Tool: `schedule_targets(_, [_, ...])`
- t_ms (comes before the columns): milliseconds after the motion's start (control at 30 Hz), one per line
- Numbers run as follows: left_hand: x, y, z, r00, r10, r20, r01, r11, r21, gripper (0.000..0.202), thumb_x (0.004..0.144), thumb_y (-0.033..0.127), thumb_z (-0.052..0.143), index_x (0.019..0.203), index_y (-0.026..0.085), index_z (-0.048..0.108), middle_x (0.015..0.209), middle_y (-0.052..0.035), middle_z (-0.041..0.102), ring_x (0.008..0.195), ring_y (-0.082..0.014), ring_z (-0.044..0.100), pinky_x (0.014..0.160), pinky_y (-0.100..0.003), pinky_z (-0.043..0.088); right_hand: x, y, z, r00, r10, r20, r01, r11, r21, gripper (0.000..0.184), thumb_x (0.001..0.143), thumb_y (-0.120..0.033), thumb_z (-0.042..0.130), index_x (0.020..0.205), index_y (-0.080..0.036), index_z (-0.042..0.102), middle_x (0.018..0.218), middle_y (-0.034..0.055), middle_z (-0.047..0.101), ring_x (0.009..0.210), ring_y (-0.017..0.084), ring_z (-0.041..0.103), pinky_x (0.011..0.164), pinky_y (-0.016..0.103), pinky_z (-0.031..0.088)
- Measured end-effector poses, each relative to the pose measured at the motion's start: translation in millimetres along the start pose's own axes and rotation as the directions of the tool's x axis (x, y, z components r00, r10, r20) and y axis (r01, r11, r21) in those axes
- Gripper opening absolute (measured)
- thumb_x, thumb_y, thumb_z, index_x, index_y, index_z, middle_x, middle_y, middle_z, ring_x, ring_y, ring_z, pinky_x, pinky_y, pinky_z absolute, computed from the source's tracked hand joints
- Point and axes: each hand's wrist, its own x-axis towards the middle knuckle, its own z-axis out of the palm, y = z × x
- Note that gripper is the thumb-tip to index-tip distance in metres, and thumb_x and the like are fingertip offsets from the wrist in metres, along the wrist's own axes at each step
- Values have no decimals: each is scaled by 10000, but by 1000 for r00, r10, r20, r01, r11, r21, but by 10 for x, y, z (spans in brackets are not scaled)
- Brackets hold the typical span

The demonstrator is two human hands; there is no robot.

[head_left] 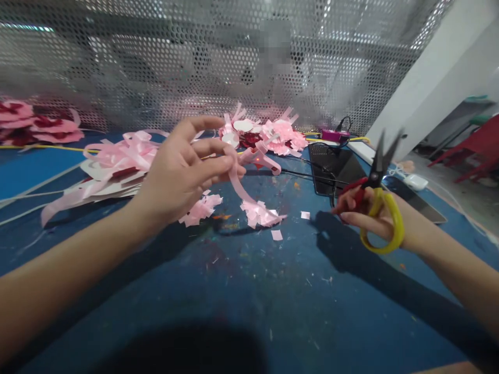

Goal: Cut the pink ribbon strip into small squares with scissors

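No text, label, brand, number or sign is showing legibly anywhere. Just beyond the left hand (175, 166), the pink glue gun (268, 162) is presenting no readable lettering, and the scissors (376, 178) in the right hand (373, 223) are showing none either. Beyond the right hand, the dark flat device (345, 162) and small purple box (333, 135) are displaying nothing clear enough to read.

Satiny ribbon (237, 186); smooth plastic scissor handles (397, 222); perforated metal screen (156, 62)
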Motion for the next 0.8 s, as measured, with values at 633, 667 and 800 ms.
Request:
schedule_targets(633, [-71, -807, 603, 919, -301, 253, 332, 939, -87, 363, 739, 181, 699, 1005, 207, 455, 759, 16, 702, 757, -156, 699, 625, -198, 536, -139, -160, 233, 992, -122, -15, 105, 907, -408, 324, 760, -473, 592, 917, -208, 495, 756, 12, 485, 597, 144, 467, 521, 273, 424])
schedule_targets(667, [-74, -809, 604, 918, -302, 256, 332, 940, -82, 358, 741, 183, 699, 1003, 208, 457, 758, 20, 701, 753, -151, 698, 619, -189, 535, -139, -155, 237, 989, -147, -28, 121, 894, -432, 305, 759, -472, 598, 884, -213, 496, 732, 6, 477, 575, 140, 458, 503, 269, 412])
schedule_targets(800, [-89, -841, 606, 916, -302, 265, 330, 941, -68, 375, 735, 179, 708, 1010, 219, 456, 772, 30, 694, 700, -120, 686, 591, -159, 519, -158, -117, 265, 975, -218, -49, 167, 857, -488, 282, 757, -478, 618, 781, -227, 491, 676, -2, 471, 522, 136, 440, 460, 269, 380])
